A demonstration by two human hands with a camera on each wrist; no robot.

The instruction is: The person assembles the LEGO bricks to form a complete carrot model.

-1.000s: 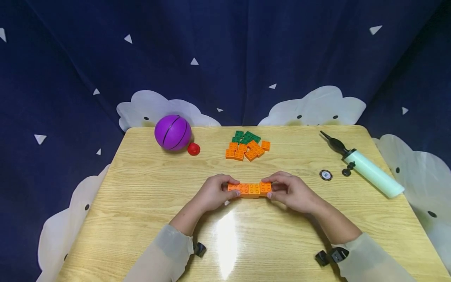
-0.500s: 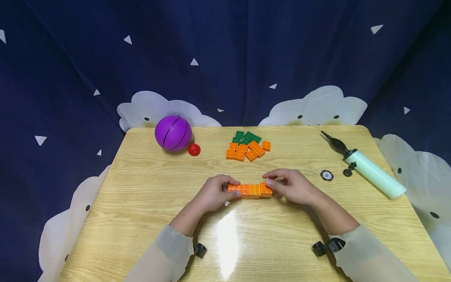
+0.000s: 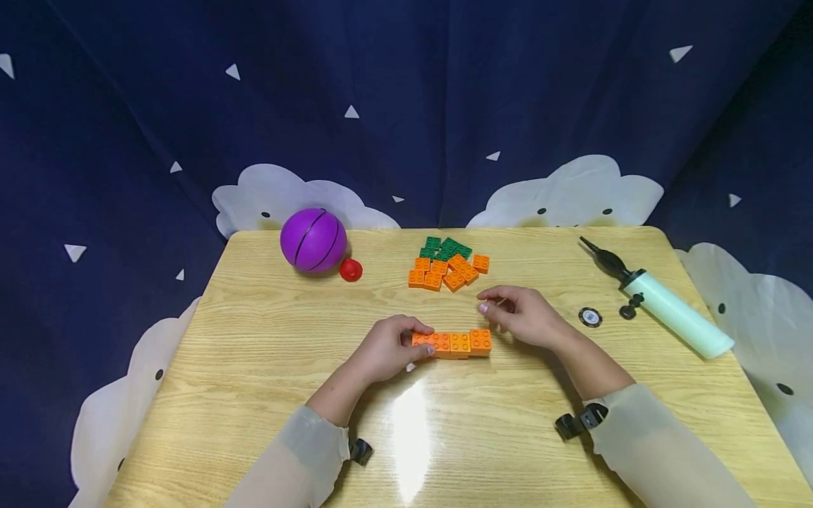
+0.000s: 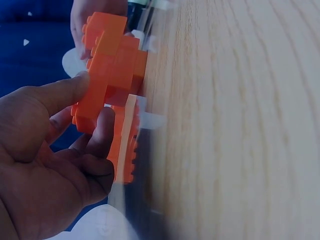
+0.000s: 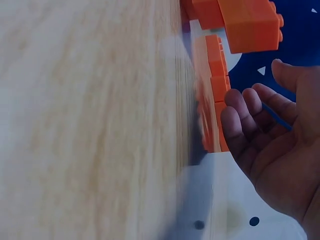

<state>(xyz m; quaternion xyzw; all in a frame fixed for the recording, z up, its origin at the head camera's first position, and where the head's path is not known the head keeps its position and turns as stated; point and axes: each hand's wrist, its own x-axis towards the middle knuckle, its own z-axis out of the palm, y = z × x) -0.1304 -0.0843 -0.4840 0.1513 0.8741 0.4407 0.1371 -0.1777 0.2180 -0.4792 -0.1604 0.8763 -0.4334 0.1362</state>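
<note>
A row of joined orange toy bricks lies across the middle of the head view, stacked in stepped layers as the left wrist view shows from the side. My left hand pinches its left end between thumb and fingers. The right-end brick sits a little higher than its neighbour. Beyond that end, my right hand hovers with loosely bent fingers and nothing in them. In the right wrist view, its fingers are apart from the bricks, and loose orange bricks show behind them.
Loose orange bricks and green bricks lie at the table's back. A purple ball and small red hat-shaped piece are at back left. Rightward are a poker chip, a small black piece and a hand pump.
My right hand has let go of the right-end brick and moved up and away toward the loose bricks. The left hand has kept its hold on the row.
</note>
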